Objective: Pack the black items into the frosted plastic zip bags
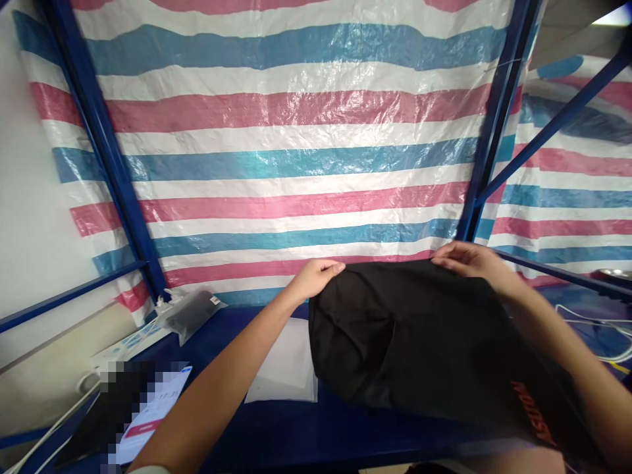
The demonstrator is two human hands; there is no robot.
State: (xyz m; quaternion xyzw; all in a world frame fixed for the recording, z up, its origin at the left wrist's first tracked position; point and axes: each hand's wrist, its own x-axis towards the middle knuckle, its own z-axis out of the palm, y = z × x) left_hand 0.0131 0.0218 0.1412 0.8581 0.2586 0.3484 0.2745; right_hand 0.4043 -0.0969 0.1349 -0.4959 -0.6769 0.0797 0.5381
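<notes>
Head view. Black garment (424, 342) held up over the blue counter (296, 428), draped from its upper edge toward the viewer; orange lettering near its lower right corner.

Left hand (316, 276): closed on the garment's upper left corner, fingers curled over the edge. Right hand (467, 258): pinching the upper right edge of the garment, fingers folded over the hem. The two hands are well apart, the top edge stretched between them.

Left of the garment: a white flat sheet or bag (289, 365) lies on the counter, its right edge tucked under the garment's left side. Farther left of the garment, a dark packet in clear wrap (190, 315) near the back edge of the counter. Lower left of the garment, printed paper (158, 408) at the counter's front left, partly blurred.

Behind the garment: striped tarp (286, 131) fixed to a blue frame (103, 145). White cables (600, 329) right of the garment.

Bare counter shows between paper and garment.
</notes>
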